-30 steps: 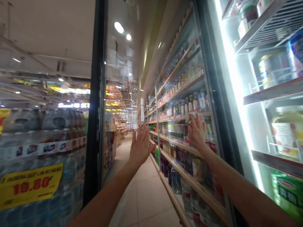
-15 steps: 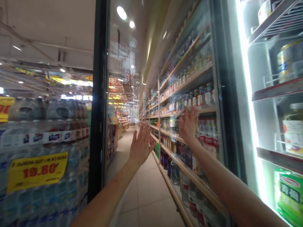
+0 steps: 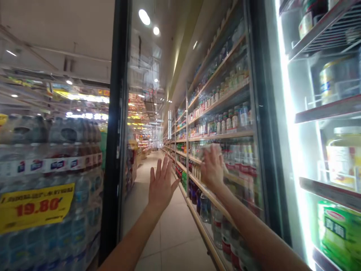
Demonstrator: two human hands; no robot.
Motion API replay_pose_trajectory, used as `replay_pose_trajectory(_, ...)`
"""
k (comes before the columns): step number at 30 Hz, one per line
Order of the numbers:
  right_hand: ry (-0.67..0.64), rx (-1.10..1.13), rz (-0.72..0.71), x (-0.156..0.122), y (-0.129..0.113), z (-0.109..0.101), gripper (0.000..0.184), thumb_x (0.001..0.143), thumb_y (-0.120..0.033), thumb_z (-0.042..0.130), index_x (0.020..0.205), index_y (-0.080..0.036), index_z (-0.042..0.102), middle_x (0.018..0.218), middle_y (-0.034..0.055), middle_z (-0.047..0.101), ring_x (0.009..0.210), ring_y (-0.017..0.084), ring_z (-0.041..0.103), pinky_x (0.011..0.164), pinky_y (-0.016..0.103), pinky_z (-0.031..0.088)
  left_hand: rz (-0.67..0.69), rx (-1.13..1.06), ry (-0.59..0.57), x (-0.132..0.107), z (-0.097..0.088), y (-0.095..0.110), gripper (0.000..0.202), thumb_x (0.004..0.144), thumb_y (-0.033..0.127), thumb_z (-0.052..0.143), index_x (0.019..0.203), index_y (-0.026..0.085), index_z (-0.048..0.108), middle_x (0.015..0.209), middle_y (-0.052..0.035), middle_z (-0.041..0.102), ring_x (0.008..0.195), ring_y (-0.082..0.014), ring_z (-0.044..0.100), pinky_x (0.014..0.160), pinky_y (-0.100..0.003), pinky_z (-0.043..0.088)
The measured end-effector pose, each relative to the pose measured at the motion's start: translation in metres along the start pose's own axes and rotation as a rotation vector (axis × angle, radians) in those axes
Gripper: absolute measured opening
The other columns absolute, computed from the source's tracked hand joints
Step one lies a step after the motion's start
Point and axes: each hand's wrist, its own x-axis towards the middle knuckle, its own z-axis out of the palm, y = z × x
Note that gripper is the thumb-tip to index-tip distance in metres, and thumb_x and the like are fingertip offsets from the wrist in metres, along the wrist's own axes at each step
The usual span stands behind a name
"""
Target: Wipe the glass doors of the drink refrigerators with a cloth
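A tall glass door (image 3: 114, 113) with a dark frame stands in front of me. My left hand (image 3: 161, 188) lies open against the glass, fingers stretched upward and the thumb out to the right. My right hand (image 3: 213, 169), smeared a little by motion, presses a pale cloth (image 3: 207, 146) to the pane. Most of the cloth is hidden behind the fingers and palm. Through or in the glass, long shelves of bottles (image 3: 228, 122) show behind the right hand.
On the right, a lit fridge holds bottles, cans and a green package (image 3: 337, 229) on its shelves (image 3: 327, 109). Packs of bottled water (image 3: 53, 165) are stacked at the left, with a yellow price sign (image 3: 36, 207). A tiled floor (image 3: 172, 233) shows beyond the glass.
My right hand has moved down and left over the glass with the cloth. My left hand sits slightly lower and further left. The view has shifted a little to the right.
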Motion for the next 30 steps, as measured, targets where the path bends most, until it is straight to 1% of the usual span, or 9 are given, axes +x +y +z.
replay_pose_trajectory(2,-0.088,0.032,-0.239,-0.011,-0.019,0.004,0.043,0.089,-0.028,0.037,0.131,-0.021,0.045,0.145,0.0104,0.032,0.138,0.025,0.018,0.107,0.049,0.026,0.013,-0.011,0.002,-0.003,0.000,-0.002,0.067,0.087,0.046,0.041,0.143,0.014,0.021,0.143,-0.0147,0.035,0.135,-0.0285,0.025,0.107,-0.050,0.025)
replay_pose_trajectory(4,-0.096,0.036,-0.253,-0.015,-0.013,0.003,0.044,0.089,-0.027,0.038,0.132,-0.023,0.044,0.145,0.0092,0.033,0.137,0.024,0.021,0.107,0.050,0.026,0.031,-0.012,0.002,-0.007,-0.001,-0.004,0.067,0.088,0.046,0.040,0.142,0.014,0.021,0.142,-0.0150,0.037,0.135,-0.0278,0.027,0.107,-0.049,0.026)
replay_pose_trajectory(8,0.120,-0.023,0.231,-0.007,0.036,-0.005,0.051,0.091,-0.031,0.034,0.141,-0.020,0.030,0.147,0.0155,0.024,0.136,0.031,0.021,0.101,0.061,0.028,0.013,0.002,0.003,-0.011,-0.001,-0.002,0.064,0.089,0.045,0.038,0.142,0.013,0.021,0.141,-0.0157,0.038,0.134,-0.0278,0.028,0.106,-0.049,0.027)
replay_pose_trajectory(10,0.160,-0.028,0.291,-0.011,0.036,-0.005,0.053,0.091,-0.032,0.033,0.142,-0.017,0.027,0.148,0.0177,0.021,0.137,0.032,0.019,0.101,0.061,0.028,-0.002,0.002,0.009,-0.012,0.000,0.001,0.064,0.089,0.044,0.037,0.142,0.013,0.020,0.141,-0.0160,0.038,0.134,-0.0281,0.028,0.106,-0.050,0.027)
replay_pose_trajectory(16,-0.085,0.050,-0.249,-0.020,-0.021,0.003,0.046,0.089,-0.027,0.036,0.135,-0.023,0.038,0.144,0.0097,0.033,0.137,0.025,0.021,0.107,0.049,0.026,0.044,0.026,-0.002,-0.019,0.000,-0.006,0.068,0.087,0.044,0.043,0.142,0.011,0.019,0.141,-0.0163,0.037,0.136,-0.0279,0.025,0.105,-0.048,0.029)
replay_pose_trajectory(20,0.087,0.026,0.128,0.034,-0.014,0.004,0.050,0.091,-0.030,0.030,0.141,-0.020,0.029,0.147,0.0136,0.026,0.137,0.029,0.020,0.104,0.057,0.025,0.090,0.035,-0.018,-0.028,-0.005,-0.009,0.066,0.087,0.040,0.045,0.141,0.010,0.022,0.140,-0.0166,0.039,0.136,-0.0274,0.022,0.106,-0.047,0.029)
replay_pose_trajectory(22,0.107,0.045,0.172,0.052,-0.021,0.008,0.053,0.091,-0.032,0.030,0.142,-0.020,0.026,0.148,0.0128,0.022,0.138,0.030,0.015,0.105,0.058,0.023,0.097,0.032,-0.024,-0.035,-0.008,-0.009,0.065,0.087,0.040,0.045,0.140,0.009,0.023,0.141,-0.0170,0.038,0.137,-0.0281,0.020,0.106,-0.048,0.028)
replay_pose_trajectory(27,-0.180,0.130,-0.512,0.040,-0.069,0.015,0.048,0.089,-0.032,0.037,0.136,-0.025,0.038,0.147,0.0038,0.029,0.138,0.021,0.017,0.111,0.045,0.020,0.228,0.023,-0.085,-0.065,-0.019,-0.027,0.059,0.087,0.034,0.046,0.139,0.011,0.029,0.140,-0.0131,0.040,0.137,-0.0252,0.022,0.109,-0.045,0.027)
replay_pose_trajectory(30,-0.184,0.123,-0.437,0.057,-0.080,0.014,0.044,0.089,-0.032,0.037,0.133,-0.025,0.042,0.147,0.0031,0.030,0.137,0.021,0.019,0.111,0.047,0.018,0.273,0.024,-0.091,-0.082,-0.026,-0.044,0.057,0.086,0.029,0.045,0.139,0.013,0.028,0.138,-0.0120,0.044,0.135,-0.0234,0.028,0.109,-0.043,0.027)
